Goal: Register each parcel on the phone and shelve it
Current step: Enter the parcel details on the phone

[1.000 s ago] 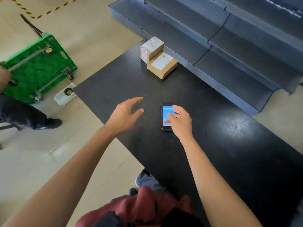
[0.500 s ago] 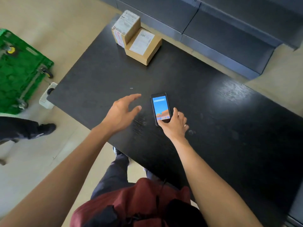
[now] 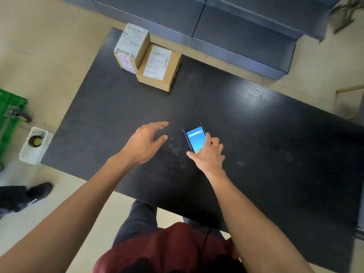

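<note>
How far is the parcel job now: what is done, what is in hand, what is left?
Done: nothing visible; the grey shelves show no parcels. In hand: the right hand grips the lit phone; the left hand hovers open. Left: both parcels, the taller box and the flat box, wait on the black table.

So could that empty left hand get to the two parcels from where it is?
Probably yes. The left hand hovers open over bare table, nothing lies between it and the parcels at the far corner, though it needs a forward stretch.

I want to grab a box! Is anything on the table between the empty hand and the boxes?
No. In the head view, only bare black table lies between the left hand and the two boxes.
</note>
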Action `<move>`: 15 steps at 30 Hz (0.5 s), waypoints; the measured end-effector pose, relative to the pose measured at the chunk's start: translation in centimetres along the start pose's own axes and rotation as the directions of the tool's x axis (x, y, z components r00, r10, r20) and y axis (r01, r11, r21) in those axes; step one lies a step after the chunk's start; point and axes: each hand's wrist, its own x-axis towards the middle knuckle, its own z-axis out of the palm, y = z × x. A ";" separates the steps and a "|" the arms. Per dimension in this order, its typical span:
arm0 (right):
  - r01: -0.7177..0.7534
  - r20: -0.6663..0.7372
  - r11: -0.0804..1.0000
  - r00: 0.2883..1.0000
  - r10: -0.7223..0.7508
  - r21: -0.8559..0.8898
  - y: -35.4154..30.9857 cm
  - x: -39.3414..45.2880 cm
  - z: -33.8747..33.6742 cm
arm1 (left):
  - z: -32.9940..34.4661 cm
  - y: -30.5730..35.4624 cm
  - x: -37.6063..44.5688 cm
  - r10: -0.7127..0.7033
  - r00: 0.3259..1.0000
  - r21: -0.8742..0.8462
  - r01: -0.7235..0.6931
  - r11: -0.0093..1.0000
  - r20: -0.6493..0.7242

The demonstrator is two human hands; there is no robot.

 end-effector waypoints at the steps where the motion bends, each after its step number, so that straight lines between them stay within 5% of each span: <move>1: -0.021 -0.008 1.000 1.000 0.020 -0.022 -0.4 0.0 0.2 | -1.0 -0.6 0.5 0.009 1.000 0.006 -0.009 1.000 0.003; 10: -0.204 0.068 0.976 0.978 0.199 0.077 -3.7 0.7 -1.4 | -5.5 -4.1 1.9 0.047 0.999 -0.055 -0.048 0.997 -0.009; 15: -0.136 0.073 0.974 0.990 0.124 0.181 -7.9 0.8 -3.4 | -6.6 -5.5 1.9 0.045 0.999 -0.085 -0.047 0.995 -0.028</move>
